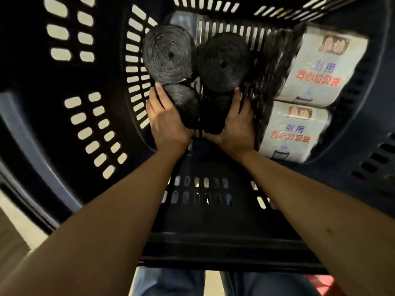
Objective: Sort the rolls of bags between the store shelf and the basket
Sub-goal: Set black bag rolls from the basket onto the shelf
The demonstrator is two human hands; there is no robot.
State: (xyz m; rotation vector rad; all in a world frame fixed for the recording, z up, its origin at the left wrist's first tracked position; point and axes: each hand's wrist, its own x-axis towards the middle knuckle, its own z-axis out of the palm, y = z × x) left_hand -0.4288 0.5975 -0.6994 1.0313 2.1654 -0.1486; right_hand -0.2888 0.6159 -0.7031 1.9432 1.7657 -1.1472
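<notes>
In the slotted basket the person's left hand curls its fingers round a small black roll. The right hand, just beside it at three o'clock, clasps fingers and thumb round a darker roll whose outline is hard to make out. At twelve o'clock of the held pair the left coil and the right coil stand side by side, coiled ends up, and at their three o'clock an upper pack and a lower pack, both white-labelled, lie against the wall.

carrier: black slotted basket | contents: black rolls left and centre | white labelled packs along right wall
</notes>
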